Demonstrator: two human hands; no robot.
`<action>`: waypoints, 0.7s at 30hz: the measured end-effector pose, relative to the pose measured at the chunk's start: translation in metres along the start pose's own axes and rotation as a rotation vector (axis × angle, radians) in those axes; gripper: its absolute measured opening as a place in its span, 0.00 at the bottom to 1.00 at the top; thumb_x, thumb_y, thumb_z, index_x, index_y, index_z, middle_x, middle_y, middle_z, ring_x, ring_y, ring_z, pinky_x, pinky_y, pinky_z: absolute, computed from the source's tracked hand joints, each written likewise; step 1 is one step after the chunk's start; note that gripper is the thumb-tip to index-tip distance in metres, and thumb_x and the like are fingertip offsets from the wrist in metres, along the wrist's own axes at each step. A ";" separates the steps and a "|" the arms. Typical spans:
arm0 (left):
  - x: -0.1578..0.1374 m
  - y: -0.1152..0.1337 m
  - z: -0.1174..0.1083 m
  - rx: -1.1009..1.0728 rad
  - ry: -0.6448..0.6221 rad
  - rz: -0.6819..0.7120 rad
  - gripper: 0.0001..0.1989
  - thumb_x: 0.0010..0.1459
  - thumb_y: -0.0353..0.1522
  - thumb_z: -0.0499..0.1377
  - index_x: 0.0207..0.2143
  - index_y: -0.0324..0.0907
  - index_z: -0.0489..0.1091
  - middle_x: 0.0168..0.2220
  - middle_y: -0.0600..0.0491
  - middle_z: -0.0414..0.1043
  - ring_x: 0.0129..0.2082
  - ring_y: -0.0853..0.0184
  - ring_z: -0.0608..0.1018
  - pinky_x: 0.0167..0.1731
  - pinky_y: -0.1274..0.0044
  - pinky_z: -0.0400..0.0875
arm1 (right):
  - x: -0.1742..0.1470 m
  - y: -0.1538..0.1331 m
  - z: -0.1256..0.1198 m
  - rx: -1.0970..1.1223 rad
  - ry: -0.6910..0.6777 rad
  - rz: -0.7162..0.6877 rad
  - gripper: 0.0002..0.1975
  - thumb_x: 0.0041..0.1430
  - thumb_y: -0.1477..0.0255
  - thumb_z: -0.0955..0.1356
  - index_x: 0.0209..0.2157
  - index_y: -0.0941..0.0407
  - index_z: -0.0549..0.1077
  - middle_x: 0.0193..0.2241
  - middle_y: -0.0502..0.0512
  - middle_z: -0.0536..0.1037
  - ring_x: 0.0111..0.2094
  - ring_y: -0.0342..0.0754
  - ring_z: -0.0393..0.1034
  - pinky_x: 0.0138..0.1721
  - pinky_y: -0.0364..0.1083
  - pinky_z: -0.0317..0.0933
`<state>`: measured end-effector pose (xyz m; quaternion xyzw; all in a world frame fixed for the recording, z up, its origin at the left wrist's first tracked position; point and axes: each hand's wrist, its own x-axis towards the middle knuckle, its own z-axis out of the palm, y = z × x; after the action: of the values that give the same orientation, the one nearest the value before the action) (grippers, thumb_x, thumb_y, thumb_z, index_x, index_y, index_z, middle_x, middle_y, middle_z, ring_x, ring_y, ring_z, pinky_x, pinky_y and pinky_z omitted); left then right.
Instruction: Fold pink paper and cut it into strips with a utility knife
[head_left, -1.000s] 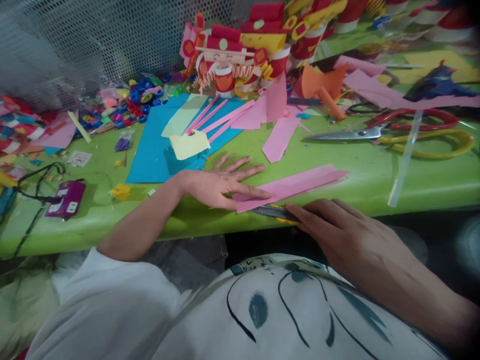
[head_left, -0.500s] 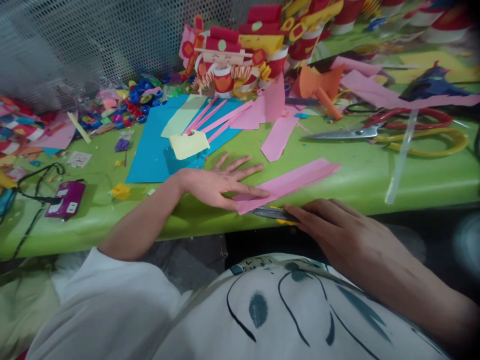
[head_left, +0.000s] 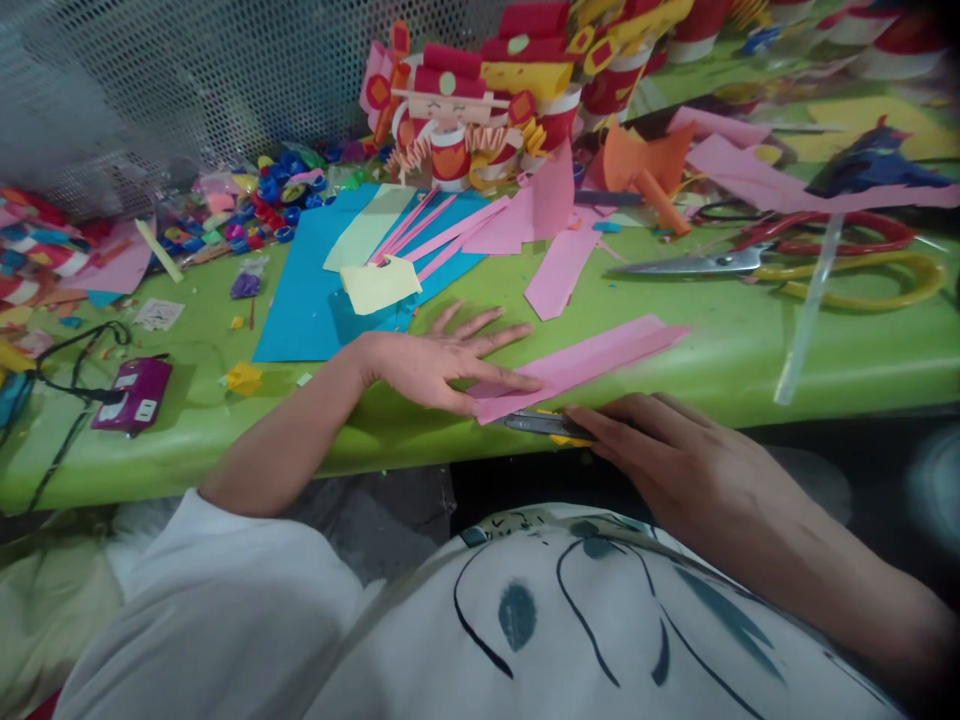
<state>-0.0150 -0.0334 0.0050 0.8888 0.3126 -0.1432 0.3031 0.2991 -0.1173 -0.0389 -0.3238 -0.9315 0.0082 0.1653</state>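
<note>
My left hand (head_left: 450, 372) lies with its fingers spread, thumb and index finger pressing the left end of a folded strip of pink paper (head_left: 592, 362) onto the green table. My right hand (head_left: 660, 440) is closed around a utility knife (head_left: 541, 424) with a grey metal front and yellow edges. Its tip points left and sits at the strip's lower left edge, close to my left thumb. The handle's rear end is hidden under my right fingers. Just beyond the strip lies a shorter pink piece with a pointed end (head_left: 561, 272).
Large scissors (head_left: 757, 262) with red and yellow handles lie at right, a clear stick (head_left: 810, 310) across them. A blue sheet (head_left: 300, 300) with paper strips is behind my left hand. Paper-cup figures (head_left: 450, 150) stand at the back. A purple device with a cable (head_left: 133, 394) lies left.
The view has shifted very slightly. Both hands, the knife and the pink strip keep almost the same positions.
</note>
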 end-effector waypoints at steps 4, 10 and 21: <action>0.000 0.001 0.000 -0.007 -0.006 -0.006 0.32 0.72 0.46 0.58 0.75 0.72 0.58 0.83 0.68 0.27 0.81 0.43 0.28 0.73 0.44 0.17 | 0.001 0.001 0.001 0.005 -0.004 -0.005 0.18 0.75 0.72 0.64 0.61 0.58 0.76 0.46 0.60 0.82 0.41 0.53 0.80 0.36 0.52 0.78; 0.000 0.001 0.000 0.003 -0.010 -0.001 0.32 0.72 0.47 0.59 0.75 0.71 0.57 0.83 0.68 0.27 0.81 0.43 0.28 0.73 0.44 0.17 | -0.005 0.000 0.003 0.086 -0.016 -0.004 0.18 0.76 0.72 0.62 0.60 0.56 0.76 0.47 0.59 0.82 0.43 0.51 0.80 0.38 0.50 0.78; -0.001 -0.001 0.000 -0.008 -0.025 0.000 0.33 0.73 0.46 0.58 0.77 0.70 0.54 0.82 0.66 0.23 0.81 0.45 0.25 0.72 0.42 0.16 | -0.018 0.014 -0.024 0.303 0.093 0.148 0.25 0.74 0.71 0.64 0.68 0.41 0.71 0.49 0.53 0.81 0.43 0.46 0.81 0.41 0.42 0.76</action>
<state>-0.0162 -0.0331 0.0050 0.8857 0.3095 -0.1531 0.3104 0.3281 -0.1193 -0.0238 -0.3627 -0.8846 0.1458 0.2543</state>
